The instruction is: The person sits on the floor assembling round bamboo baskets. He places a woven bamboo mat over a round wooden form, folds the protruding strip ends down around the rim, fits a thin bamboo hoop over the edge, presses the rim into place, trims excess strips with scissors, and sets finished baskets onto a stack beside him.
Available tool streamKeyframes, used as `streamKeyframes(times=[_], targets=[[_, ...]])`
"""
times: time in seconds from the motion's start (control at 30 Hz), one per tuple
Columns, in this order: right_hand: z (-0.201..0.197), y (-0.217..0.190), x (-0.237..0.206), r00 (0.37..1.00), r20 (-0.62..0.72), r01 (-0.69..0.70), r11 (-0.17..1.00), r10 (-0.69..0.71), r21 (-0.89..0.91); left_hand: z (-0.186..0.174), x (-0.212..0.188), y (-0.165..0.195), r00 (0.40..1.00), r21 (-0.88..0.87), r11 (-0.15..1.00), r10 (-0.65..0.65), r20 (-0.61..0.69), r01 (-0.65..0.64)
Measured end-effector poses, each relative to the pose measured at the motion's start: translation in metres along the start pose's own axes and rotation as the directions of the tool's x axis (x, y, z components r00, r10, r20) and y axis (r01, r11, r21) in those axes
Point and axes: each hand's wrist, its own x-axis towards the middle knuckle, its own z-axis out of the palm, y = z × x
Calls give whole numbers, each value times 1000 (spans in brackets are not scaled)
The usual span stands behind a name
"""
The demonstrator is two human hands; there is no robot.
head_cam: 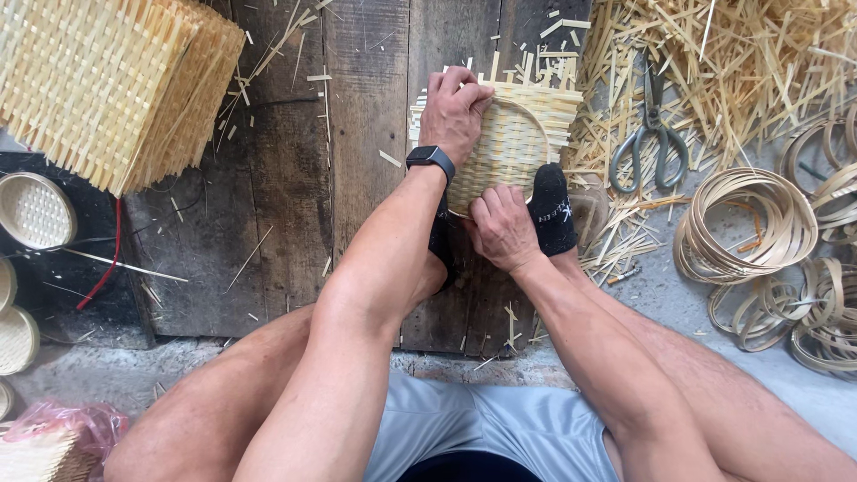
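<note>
A square woven bamboo mat (527, 129) with a round bamboo hoop (536, 112) pressed onto it lies on dark wooden boards. My left hand (453, 109) presses down on the mat's upper left edge; a black watch sits on that wrist. My right hand (502, 228) pinches the hoop's near rim at the mat's lower edge. A foot in a black sock (552, 210) holds down the mat's lower right side. My bare knees and grey shorts fill the bottom of the view.
A tall stack of woven mats (107, 85) stands at top left. Scissors (652, 134) lie on a pile of bamboo strips (741, 62) at right. Coiled bamboo hoops (750, 223) sit at right. Finished round trays (36, 210) rest at left.
</note>
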Motion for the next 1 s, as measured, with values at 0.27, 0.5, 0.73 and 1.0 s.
streamKeyframes(times=[0.27,0.5,0.73,1.0], targets=[[19,15,20,998,63,16,984,-5,-178,-5,6,-16,991,6,999,-48,126,48],[33,17,14,998,63,30,975,-17,-220,-3,6,-20,965,-6,988,-147,216,152],[15,17,9,998,51,-31,999,32,-21,-5,7,-22,973,-96,986,-116,201,137],[59,-39,-60,362,593,-271,-528,719,805,-12,16,0,971,-18,992,-117,210,124]])
